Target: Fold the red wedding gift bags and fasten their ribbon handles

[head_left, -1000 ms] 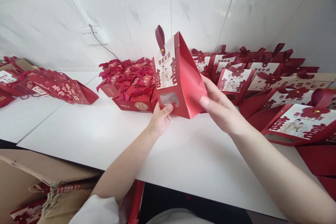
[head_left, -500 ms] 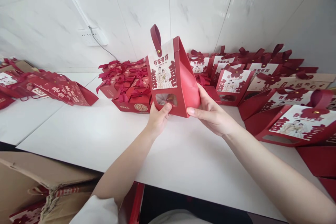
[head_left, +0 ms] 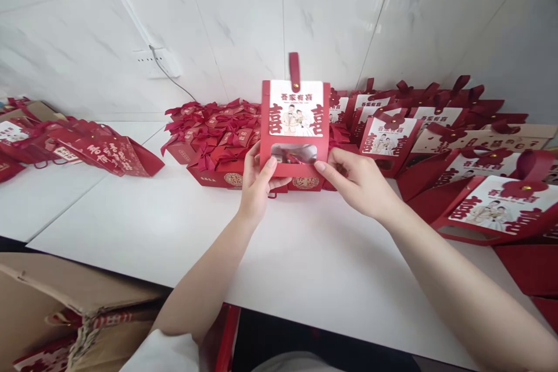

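A red bag (head_left: 294, 128) stands upright just above the table (head_left: 174, 226), its printed front square to the camera, with one strap loop at its top. The left hand (head_left: 257, 183) is closed on its lower left corner, thumb on the front and fingers behind. The right hand (head_left: 357, 186) pinches the lower right corner between thumb and fingertips. Through the bag's clear window something red shows, perhaps a small box inside, though the glare makes it hard to tell. Right behind the bag lies a packed cluster of ribboned boxes (head_left: 209, 139), all shut. They overlap too much to count, and the bag hides some. To the right, bags of the same kind (head_left: 492, 197) lean and lie against the wall. At least seven show printed fronts, and the frame edge cuts off the rest. To the left is a heap of flat bags (head_left: 104, 154), its far end out of view. An open carton (head_left: 65, 296) below the table edge holds more red items, only partly visible.
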Available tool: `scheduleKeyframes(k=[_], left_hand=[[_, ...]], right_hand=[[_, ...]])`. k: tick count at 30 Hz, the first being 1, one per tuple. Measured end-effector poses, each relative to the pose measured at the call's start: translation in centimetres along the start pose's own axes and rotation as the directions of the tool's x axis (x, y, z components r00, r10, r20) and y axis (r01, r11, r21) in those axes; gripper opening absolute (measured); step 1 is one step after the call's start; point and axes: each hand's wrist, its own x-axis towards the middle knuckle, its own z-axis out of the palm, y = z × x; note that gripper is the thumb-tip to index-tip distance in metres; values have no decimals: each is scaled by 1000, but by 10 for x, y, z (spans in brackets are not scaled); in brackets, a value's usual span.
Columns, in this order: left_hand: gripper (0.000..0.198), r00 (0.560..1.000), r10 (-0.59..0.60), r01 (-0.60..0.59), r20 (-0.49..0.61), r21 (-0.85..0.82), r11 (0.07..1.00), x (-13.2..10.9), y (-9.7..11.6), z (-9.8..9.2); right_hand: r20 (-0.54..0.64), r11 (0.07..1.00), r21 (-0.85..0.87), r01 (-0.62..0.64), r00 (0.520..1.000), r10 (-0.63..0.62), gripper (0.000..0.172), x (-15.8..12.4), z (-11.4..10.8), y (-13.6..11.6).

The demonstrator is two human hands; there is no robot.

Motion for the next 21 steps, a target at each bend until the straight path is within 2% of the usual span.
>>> scheduleKeyframes(k=[3,6,11,14,18,21], left_hand=[[51,1000,17,-18,3,13,1000,-1,-6,-1],[50,999,27,-27,29,-1,1000,0,-11,-3],[41,991,102,-96,84,-74,993,3,-19,-7],[45,987,130,-123,91,-81,989,7,-24,-8],[52,981,156,-152,116,-43,987,11,-29,-10],[51,967,217,-217,135,-20,976,10,-28,-10]], right_hand=[[122,996,24,-81,990,77,48,1,1,2],[187,994,63,-92,979,79,50,2,1,3],[251,999,-31,-45,967,51,52,0,-5,4],[308,999,-34,-7,951,18,49,-1,-8,4],[324,998,-13,61,945,-53,50,-2,-10,2],[307,997,-17,72,949,-63,47,-1,-13,1]])
